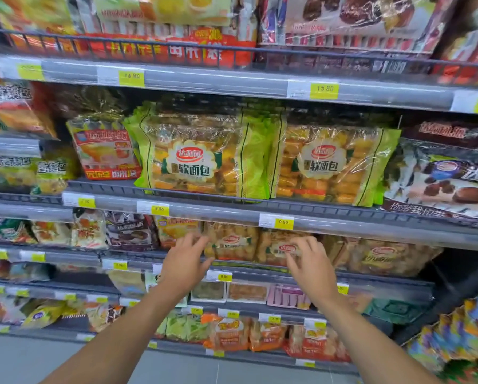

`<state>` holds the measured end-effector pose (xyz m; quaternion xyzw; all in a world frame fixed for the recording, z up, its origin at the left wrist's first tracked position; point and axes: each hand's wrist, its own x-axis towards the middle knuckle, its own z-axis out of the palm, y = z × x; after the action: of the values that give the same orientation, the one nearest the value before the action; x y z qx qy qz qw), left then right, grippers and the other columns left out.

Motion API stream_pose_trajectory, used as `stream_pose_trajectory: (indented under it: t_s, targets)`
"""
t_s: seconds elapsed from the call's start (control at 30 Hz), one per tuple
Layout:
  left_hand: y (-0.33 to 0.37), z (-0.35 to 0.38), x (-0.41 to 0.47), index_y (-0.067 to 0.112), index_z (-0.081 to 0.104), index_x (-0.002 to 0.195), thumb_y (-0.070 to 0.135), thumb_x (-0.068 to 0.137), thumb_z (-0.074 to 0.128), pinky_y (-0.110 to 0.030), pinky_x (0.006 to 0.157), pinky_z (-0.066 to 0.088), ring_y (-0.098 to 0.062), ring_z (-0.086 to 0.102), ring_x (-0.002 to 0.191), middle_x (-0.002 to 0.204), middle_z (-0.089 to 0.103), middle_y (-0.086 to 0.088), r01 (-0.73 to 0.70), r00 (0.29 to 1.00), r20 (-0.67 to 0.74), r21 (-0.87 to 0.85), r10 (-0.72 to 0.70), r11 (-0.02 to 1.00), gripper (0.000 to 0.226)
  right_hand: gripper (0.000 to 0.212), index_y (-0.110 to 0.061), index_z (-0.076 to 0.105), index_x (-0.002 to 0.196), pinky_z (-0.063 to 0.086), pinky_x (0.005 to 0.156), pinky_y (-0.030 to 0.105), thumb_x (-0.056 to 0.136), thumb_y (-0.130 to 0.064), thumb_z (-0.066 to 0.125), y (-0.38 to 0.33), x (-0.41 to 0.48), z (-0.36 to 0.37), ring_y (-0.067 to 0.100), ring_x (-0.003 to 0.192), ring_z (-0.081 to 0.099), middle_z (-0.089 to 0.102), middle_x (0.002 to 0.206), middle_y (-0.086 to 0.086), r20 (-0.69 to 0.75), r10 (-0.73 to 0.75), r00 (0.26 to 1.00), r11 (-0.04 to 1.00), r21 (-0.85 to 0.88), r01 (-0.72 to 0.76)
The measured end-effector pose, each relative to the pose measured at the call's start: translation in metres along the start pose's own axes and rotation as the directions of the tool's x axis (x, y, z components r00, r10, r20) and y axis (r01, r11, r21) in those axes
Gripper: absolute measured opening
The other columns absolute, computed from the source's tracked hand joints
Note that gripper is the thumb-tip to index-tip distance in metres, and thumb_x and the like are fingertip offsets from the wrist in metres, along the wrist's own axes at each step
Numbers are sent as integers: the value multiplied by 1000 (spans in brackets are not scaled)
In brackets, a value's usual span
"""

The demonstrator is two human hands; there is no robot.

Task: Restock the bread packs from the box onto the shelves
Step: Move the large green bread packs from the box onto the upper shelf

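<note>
Two bare forearms are extended from the lower edge of the view up toward the price rail [343,225] that carries the 9.90 tag [283,222]; this rail is taken as the landmark. The left hand [186,260] is held just below the rail, left of the tag, palm turned away, fingers spread and slightly curled, gripping nothing. The right hand [309,263] is held just below the rail, under and slightly right of the tag, fingers bent, with the fingertips [297,245] laid at the front of a bread pack [280,249]; whether that pack is pinched or only touched cannot be told.

Bread packs below the rail: clear film, golden-brown buns inside, a red oval logo on a pale label. They are stood on edge in a row, faces turned outward, the row run parallel to the rail. A second pack [233,242] is seen between the two hands, a third [382,257] to the right of the right hand; print is blurred.

Above the rail, two larger packs [201,159] with green side panels are stood upright, faces forward, long axis across the shelf.
</note>
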<state>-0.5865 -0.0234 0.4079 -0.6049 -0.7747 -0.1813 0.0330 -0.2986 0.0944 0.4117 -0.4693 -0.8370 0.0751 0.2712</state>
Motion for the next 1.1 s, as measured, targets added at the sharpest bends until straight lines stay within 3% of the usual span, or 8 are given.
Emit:
stream_pose_trajectory:
  t_s: [0.2,0.3,0.4,0.53,0.6,0.7,0.87,1.1]
  targets:
    - [-18,66,13,37,33,149,44,94,64,-42,96,53,-29,36,139,157,28,-2,53,997,66,-102,-46,993,64,36,-28,58,128,54,83,33,93,-30,64,23,-4,78,21,120,52,49,129,-3,23,-38,999,999,-38,39]
    - [-24,102,30,45,18,155,46,94,63,-47,110,43,-32,17,152,167,5,-5,72,997,50,-142,-65,987,75,44,-33,53,132,51,97,44,90,-35,66,39,0,115,30,131,45,37,147,4,-54,18,998,992,-126,-24]
    - [-23,138,51,37,19,156,56,92,60,-47,110,41,-40,19,151,166,8,-17,89,996,3,-90,-89,992,78,52,-33,54,134,43,103,55,86,-42,70,61,6,148,39,133,43,36,151,11,-193,29,981,961,-266,-81]
    - [-22,176,68,36,20,154,61,86,65,-48,100,51,-44,37,140,159,19,-21,47,975,-214,-74,-62,996,86,50,-27,65,127,36,104,61,81,-44,75,88,17,176,43,127,43,46,143,15,-438,-105,893,939,-339,-56]
    - [-25,195,69,40,17,157,57,81,71,-53,102,48,-45,31,143,163,11,-18,-18,916,-400,12,22,1000,95,49,-27,67,125,37,104,62,80,-46,69,101,20,187,43,129,41,46,144,15,-519,-170,838,939,-344,-22]
    - [-27,224,72,39,35,152,55,77,76,-63,103,41,-45,17,150,166,11,-16,-122,792,-576,174,202,977,87,53,-25,68,125,39,104,62,79,-51,70,119,27,202,45,135,37,43,147,15,-591,-265,762,940,-334,68]
    - [-11,239,87,45,16,155,74,69,70,-68,101,44,-48,0,151,168,-9,-10,-40,805,-585,120,103,992,106,74,-30,57,139,40,109,56,75,-63,73,127,39,209,40,144,27,31,159,7,-557,-304,773,940,-307,148]
    - [-17,241,112,47,-4,155,68,72,71,-69,108,35,-45,-19,149,164,-28,-1,-75,843,-527,85,108,994,114,92,-41,45,145,50,97,57,64,-74,72,123,41,210,30,149,21,22,164,-3,-525,-239,817,956,-274,103]
